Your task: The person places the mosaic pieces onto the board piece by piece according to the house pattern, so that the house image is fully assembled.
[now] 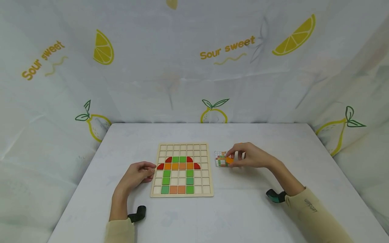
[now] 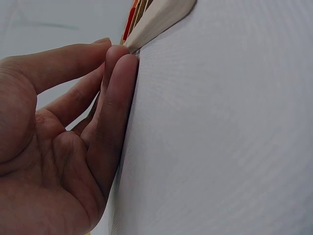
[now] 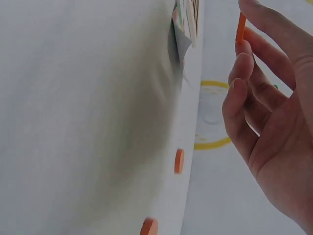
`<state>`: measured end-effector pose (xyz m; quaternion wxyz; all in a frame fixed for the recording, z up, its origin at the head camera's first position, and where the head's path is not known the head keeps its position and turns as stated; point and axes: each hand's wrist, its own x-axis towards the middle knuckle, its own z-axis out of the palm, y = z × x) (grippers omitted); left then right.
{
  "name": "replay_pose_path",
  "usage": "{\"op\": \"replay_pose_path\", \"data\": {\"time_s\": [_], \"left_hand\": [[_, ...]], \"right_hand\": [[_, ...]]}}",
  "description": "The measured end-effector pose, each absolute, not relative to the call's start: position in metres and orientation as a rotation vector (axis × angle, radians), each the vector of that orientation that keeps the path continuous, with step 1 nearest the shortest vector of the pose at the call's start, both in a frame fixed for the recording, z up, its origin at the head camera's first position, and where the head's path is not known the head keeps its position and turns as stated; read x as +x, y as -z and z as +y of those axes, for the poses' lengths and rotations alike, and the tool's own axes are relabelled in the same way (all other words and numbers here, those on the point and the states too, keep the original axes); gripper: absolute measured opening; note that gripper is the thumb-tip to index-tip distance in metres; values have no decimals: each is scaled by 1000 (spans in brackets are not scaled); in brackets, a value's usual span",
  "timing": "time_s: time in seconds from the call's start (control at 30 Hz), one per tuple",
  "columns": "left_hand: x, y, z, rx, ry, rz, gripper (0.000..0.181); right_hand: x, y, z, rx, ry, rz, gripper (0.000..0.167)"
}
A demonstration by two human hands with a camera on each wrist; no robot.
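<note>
A wooden grid board (image 1: 203,190) lies on the table with red, orange, green and salmon tiles in a mushroom-like pattern. My left hand (image 1: 137,176) rests at the board's left edge, fingertips touching the rim with fingers loosely bent; in the left wrist view, the fingers (image 2: 115,93) meet the wooden corner (image 2: 161,17). To the right of the board, my right hand (image 1: 250,155) pinches an orange tile (image 1: 229,160) between thumb and fingers. That tile (image 3: 241,27) appears edge-on in the right wrist view. Beneath it lies a small printed pattern card (image 1: 220,163), partly covered by the hand.
In the right wrist view, two more orange pieces, one farther (image 3: 179,161) and one nearer (image 3: 149,227), lie on the table. Each wrist carries a dark camera mount, on the left (image 1: 139,213) and right (image 1: 275,195). A lemon-print cloth (image 1: 182,87) hangs behind the table.
</note>
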<state>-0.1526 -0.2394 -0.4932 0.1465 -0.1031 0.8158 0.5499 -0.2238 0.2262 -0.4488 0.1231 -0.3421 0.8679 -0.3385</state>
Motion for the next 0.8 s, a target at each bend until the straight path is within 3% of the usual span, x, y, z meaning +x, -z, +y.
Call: {"op": "replay_pose_path", "data": {"time_s": [0.8], "left_hand": [[-151,491,-238,-299,-1577,2357,25]], "right_hand": [[-282,475,96,-961,1038,2436,29]]}}
